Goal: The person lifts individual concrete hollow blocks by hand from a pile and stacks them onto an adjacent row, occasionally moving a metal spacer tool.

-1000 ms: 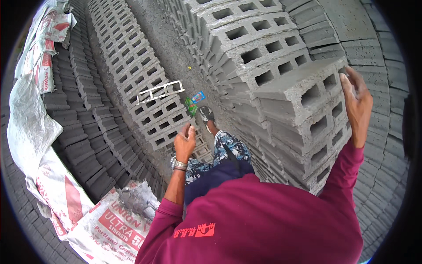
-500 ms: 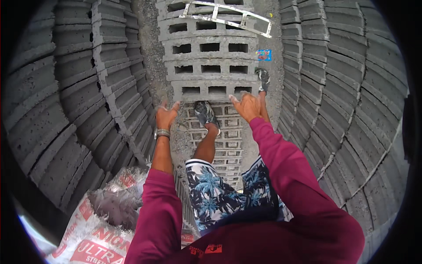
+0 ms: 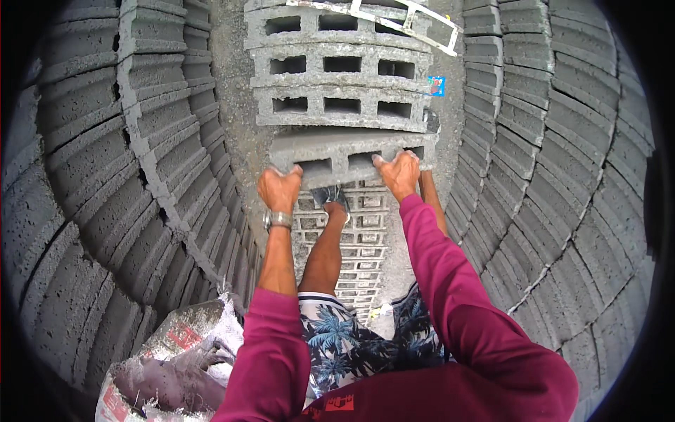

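Note:
A grey hollow concrete block (image 3: 340, 166) is tilted away from the row in front of me, its right end higher than its left. My left hand (image 3: 280, 188) grips its left end, with the thumb at the left hollow. At the right part, my right hand (image 3: 399, 173) is closed on the same block, thumb by the middle hollow and fingers at the right one. Just beyond it, several more concrete blocks (image 3: 342, 85) stand in a row, hollows facing me. My left foot (image 3: 328, 195) is partly covered by the held block.
Tall stacks of concrete blocks rise on the left (image 3: 156, 91) and right (image 3: 524, 105). A white frame (image 3: 394, 20) lies over the far blocks, near a small blue packet (image 3: 437, 86). An open white-and-red sack (image 3: 169, 366) stands at lower left. Gridded blocks (image 3: 362, 239) lie underfoot.
Both hands have closed on the nearest block. It has separated from the row and tilted, with its left end nearer to me. My view has shifted closer to the blocks.

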The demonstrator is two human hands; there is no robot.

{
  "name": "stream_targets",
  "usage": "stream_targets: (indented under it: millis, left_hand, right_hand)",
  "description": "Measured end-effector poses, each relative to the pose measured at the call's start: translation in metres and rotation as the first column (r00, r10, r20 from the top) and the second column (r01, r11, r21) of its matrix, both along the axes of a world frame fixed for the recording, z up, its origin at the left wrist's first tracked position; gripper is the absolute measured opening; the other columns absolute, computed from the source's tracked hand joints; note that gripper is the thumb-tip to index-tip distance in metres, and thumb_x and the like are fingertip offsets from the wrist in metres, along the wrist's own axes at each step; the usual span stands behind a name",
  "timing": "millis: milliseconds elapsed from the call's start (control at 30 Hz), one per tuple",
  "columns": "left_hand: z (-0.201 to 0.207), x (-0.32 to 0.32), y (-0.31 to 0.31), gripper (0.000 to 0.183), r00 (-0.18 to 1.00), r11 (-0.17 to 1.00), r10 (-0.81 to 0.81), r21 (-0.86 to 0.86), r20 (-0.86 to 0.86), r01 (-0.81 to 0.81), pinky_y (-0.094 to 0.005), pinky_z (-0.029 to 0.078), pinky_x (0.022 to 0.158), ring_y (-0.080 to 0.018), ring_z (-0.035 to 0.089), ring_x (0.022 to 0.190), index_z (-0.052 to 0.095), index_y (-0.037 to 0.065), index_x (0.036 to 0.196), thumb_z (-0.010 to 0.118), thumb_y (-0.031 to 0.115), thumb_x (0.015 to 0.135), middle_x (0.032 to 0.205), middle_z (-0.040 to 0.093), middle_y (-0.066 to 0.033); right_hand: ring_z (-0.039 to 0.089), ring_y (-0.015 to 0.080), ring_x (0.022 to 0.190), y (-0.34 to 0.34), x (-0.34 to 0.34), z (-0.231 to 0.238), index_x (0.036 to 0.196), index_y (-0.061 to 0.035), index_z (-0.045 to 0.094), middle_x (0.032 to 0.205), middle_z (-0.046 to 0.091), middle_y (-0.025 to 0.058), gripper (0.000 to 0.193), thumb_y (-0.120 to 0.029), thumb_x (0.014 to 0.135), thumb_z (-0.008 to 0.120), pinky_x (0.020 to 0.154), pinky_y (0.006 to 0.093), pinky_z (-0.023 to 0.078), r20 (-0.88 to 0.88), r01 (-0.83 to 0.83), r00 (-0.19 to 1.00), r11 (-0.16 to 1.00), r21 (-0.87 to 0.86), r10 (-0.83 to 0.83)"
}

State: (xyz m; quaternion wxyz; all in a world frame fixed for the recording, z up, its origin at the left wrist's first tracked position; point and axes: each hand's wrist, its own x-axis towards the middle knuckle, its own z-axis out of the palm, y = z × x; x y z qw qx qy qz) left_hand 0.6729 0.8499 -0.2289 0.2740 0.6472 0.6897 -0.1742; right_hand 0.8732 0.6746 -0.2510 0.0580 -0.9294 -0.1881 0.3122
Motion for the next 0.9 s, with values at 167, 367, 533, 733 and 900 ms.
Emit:
stream_targets:
  millis: [167,367,533,733,900]
  left_hand:
    - [0.139,-0.022,-0.036,0.05,0.999,0.994,0.021,0.111,-0.04,-0.016,-0.0516,0.053,0.071,-0.0475,0.067,0.075,0.068,-0.009,0.075,0.08,0.038,0.063,0.077,0.066,-0.0323]
    - [0.336,-0.018,-0.054,0.045,0.955,0.953,0.207,0.176,0.213,-0.246,-0.0478,0.051,0.064,-0.0361,0.067,0.065,0.064,-0.01,0.075,0.078,0.032,0.066,0.071,0.066,-0.0283]
    - [0.467,0.011,-0.073,0.037,0.871,0.9,0.234,0.241,0.433,-0.362,-0.0403,0.042,0.057,-0.0188,0.05,0.06,0.059,-0.009,0.079,0.077,0.022,0.074,0.069,0.062,-0.0131]
    - [0.596,0.104,-0.088,0.056,0.777,0.913,0.054,0.283,0.627,-0.292,-0.0363,0.023,0.047,-0.012,0.033,0.058,0.037,0.003,0.061,0.078,0.033,0.084,0.058,0.04,0.0001]
    - [0.639,0.214,-0.105,0.062,0.565,0.951,-0.192,0.295,0.802,-0.095,-0.0351,0.019,0.047,-0.0095,0.029,0.059,0.028,0.008,0.057,0.074,0.032,0.09,0.059,0.032,0.0034]
  right_hand:
    - [0.061,0.0415,0.085,-0.017,-0.006,0.11,0.067,0.0062,0.065,0.078,0.065,0.029,0.05,-0.042,0.068,0.078,0.083,0.0493,0.047,-0.086,-0.127,0.988,0.991,0.04,0.13]
    - [0.064,0.0417,0.085,0.006,0.027,0.32,0.066,0.0064,0.067,0.07,0.065,0.0265,0.05,-0.042,0.07,0.078,0.087,0.0466,0.048,-0.148,-0.27,0.945,0.951,0.152,0.292]
    - [0.064,0.0422,0.079,0.004,0.071,0.454,0.065,0.0062,0.065,0.066,0.063,0.0261,0.049,-0.041,0.071,0.076,0.086,0.0465,0.048,0.129,-0.445,0.895,0.834,0.326,0.428]
    - [0.062,0.0417,0.083,-0.003,0.181,0.642,0.075,0.0086,0.064,0.071,0.062,0.026,0.053,-0.043,0.071,0.075,0.082,0.0486,0.048,0.309,-0.51,0.852,0.802,0.311,0.422]
    - [0.062,0.0415,0.073,-0.052,0.285,0.746,0.06,0.0053,0.063,0.064,0.061,0.0258,0.044,-0.037,0.066,0.074,0.078,0.0461,0.048,0.566,-0.522,0.768,0.805,0.282,0.3]
